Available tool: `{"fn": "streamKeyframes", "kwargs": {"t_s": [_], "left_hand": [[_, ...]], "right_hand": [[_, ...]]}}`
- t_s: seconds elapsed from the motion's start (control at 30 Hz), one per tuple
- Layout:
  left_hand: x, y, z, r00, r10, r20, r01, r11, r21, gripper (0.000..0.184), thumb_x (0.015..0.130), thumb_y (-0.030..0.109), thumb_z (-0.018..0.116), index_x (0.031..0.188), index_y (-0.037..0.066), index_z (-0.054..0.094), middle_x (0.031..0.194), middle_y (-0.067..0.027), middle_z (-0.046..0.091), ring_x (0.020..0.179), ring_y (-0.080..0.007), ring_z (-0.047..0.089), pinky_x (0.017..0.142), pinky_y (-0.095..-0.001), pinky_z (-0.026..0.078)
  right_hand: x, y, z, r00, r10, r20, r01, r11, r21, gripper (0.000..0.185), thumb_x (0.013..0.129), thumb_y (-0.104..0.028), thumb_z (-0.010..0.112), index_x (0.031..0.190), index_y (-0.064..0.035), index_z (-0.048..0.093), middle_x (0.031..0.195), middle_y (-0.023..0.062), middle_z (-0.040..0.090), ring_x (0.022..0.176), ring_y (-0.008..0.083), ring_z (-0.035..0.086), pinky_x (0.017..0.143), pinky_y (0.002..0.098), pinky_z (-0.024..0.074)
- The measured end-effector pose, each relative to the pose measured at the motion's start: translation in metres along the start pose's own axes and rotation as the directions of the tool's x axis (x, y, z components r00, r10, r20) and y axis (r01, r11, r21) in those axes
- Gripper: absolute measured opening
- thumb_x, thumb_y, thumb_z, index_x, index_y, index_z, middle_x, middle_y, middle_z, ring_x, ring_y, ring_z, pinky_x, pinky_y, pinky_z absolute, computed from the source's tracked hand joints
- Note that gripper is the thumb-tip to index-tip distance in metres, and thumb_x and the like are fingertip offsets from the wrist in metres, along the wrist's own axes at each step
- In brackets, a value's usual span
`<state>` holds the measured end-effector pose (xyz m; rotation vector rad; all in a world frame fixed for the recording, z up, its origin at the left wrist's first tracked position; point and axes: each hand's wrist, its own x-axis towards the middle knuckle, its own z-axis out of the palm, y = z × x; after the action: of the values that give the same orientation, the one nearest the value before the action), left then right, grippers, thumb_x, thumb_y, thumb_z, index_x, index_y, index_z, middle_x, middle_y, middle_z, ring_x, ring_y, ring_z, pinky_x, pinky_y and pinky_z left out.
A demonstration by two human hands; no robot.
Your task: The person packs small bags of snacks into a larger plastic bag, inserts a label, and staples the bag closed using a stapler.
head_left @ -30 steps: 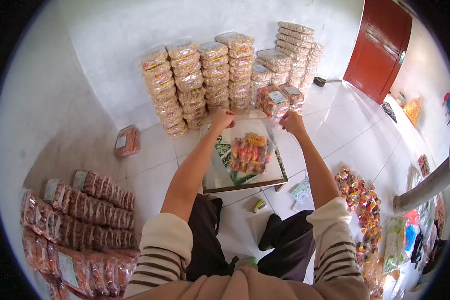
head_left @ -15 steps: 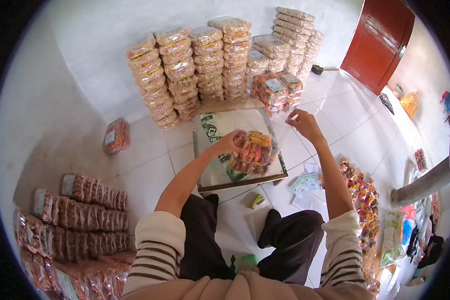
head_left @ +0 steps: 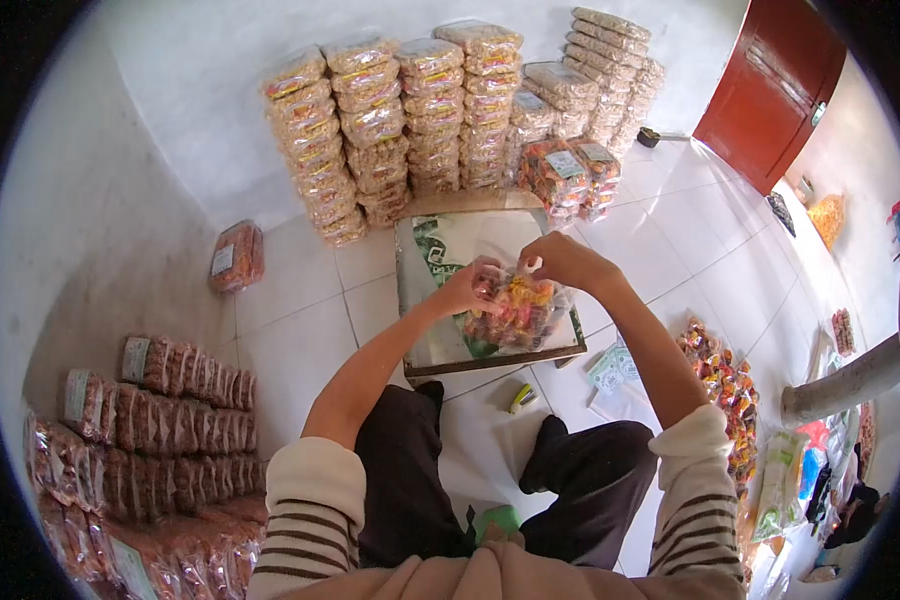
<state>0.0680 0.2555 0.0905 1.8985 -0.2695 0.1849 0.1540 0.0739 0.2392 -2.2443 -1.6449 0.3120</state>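
Observation:
A clear plastic bag packed with small red, orange and yellow wrapped pieces (head_left: 515, 325) stands on a low table (head_left: 425, 335) in front of me. My left hand (head_left: 473, 287) is closed round the bag's upper left side, thumb toward me. At the top of the bag, my right hand (head_left: 570, 264) has its thumb and fingers pinched on the clear plastic. The exact fold between the fingertips is hard to make out. On the floor between my feet and the table lies a small yellow-green and black tool, seemingly a stapler (head_left: 521, 398).
Tall stacks of packed bags (head_left: 370, 110) line the back wall. Finished-looking colourful bags (head_left: 555, 175) stand behind the table. Printed labels (head_left: 613, 368) and a heap of loose wrapped pieces (head_left: 725, 390) lie at right. Rows of brown packs (head_left: 185, 430) fill the left. A grey pipe (head_left: 840, 385) juts in at right.
My right hand has come left and down from beside the table to the bag's top. My left hand stays on the bag. The view has shifted slightly.

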Motion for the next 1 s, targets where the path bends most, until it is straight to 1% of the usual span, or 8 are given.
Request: {"fn": "streamKeyframes", "kwargs": {"t_s": [0.2,0.37,0.77,0.83,0.9,0.93,0.97,1.0], "left_hand": [[-0.005,0.009,0.005,0.994,-0.104,0.015,0.105,0.985,-0.135,0.071,0.057,0.015,0.079,0.116,0.008,0.040,0.106,-0.0066,0.050,0.097,-0.0151,0.048,0.084,-0.0297,0.040],[-0.005,0.016,0.007,0.990,-0.139,0.011,0.138,0.989,0.047,0.071,0.058,0.017,0.078,0.117,0.007,0.040,0.110,-0.0097,0.050,0.099,-0.0189,0.051,0.084,-0.0295,0.044],[0.001,0.027,0.007,0.978,-0.205,0.033,0.207,0.946,-0.250,0.071,0.058,0.015,0.079,0.119,0.012,0.042,0.109,-0.0078,0.049,0.098,-0.0163,0.050,0.084,-0.0277,0.044],[0.004,0.015,0.008,0.989,-0.150,-0.004,0.148,0.977,-0.155,0.071,0.058,0.014,0.079,0.119,0.012,0.043,0.107,-0.0070,0.049,0.097,-0.0151,0.051,0.084,-0.0265,0.043],[0.007,0.009,0.007,0.995,-0.089,-0.043,0.086,0.994,-0.061,0.071,0.058,0.013,0.079,0.120,0.012,0.043,0.106,-0.0063,0.049,0.095,-0.0138,0.051,0.083,-0.0253,0.043],[0.007,0.011,0.007,0.993,-0.111,-0.041,0.102,0.976,-0.191,0.069,0.060,0.011,0.078,0.119,0.012,0.044,0.104,-0.0056,0.049,0.094,-0.0122,0.051,0.083,-0.0240,0.043],[0.006,0.012,0.008,0.990,-0.135,-0.030,0.118,0.941,-0.317,0.066,0.061,0.010,0.077,0.118,0.011,0.044,0.103,-0.0048,0.048,0.092,-0.0106,0.050,0.082,-0.0227,0.043],[0.006,0.010,0.008,0.991,-0.135,-0.023,0.121,0.941,-0.316,0.066,0.061,0.010,0.077,0.118,0.011,0.044,0.103,-0.0048,0.048,0.092,-0.0106,0.050,0.082,-0.0227,0.043]], "right_hand": [[0.014,0.019,0.032,0.989,-0.076,0.127,0.083,0.995,-0.052,0.021,0.062,0.000,0.063,0.081,-0.0083,0.061,0.084,0.0117,0.058,0.083,0.0299,0.056,0.072,0.0366,0.0460],[0.008,0.018,0.042,0.995,0.000,0.097,0.012,0.992,-0.125,0.019,0.061,0.002,0.061,0.079,-0.0069,0.060,0.083,0.0125,0.057,0.082,0.0318,0.056,0.071,0.0365,0.0461],[0.004,0.033,0.032,0.973,-0.206,0.107,0.204,0.978,0.030,0.024,0.067,-0.002,0.063,0.091,-0.0046,0.058,0.087,0.0088,0.056,0.079,0.0236,0.056,0.070,0.0333,0.0457],[0.002,0.029,0.022,0.970,-0.242,0.004,0.240,0.965,0.102,0.023,0.074,-0.006,0.059,0.097,-0.0057,0.059,0.093,0.0082,0.058,0.083,0.0208,0.057,0.074,0.0315,0.0456],[-0.003,0.018,-0.004,0.999,0.015,-0.046,-0.001,0.952,0.307,0.022,0.079,-0.013,0.057,0.099,-0.0035,0.059,0.099,0.0098,0.059,0.087,0.0182,0.057,0.078,0.0307,0.0447],[-0.005,0.001,-0.022,0.974,0.225,0.012,-0.205,0.866,0.456,0.024,0.079,-0.016,0.058,0.097,0.0000,0.060,0.096,0.0120,0.061,0.086,0.0178,0.058,0.077,0.0313,0.0454],[-0.011,-0.005,-0.027,0.973,0.229,0.011,-0.209,0.864,0.458,0.024,0.079,-0.016,0.058,0.097,0.0000,0.060,0.096,0.0120,0.061,0.086,0.0178,0.058,0.077,0.0313,0.0454],[-0.017,-0.008,-0.030,0.986,0.167,-0.002,-0.160,0.948,0.274,0.024,0.079,-0.018,0.059,0.095,0.0011,0.060,0.092,0.0124,0.062,0.084,0.0181,0.058,0.076,0.0308,0.0456]]}}
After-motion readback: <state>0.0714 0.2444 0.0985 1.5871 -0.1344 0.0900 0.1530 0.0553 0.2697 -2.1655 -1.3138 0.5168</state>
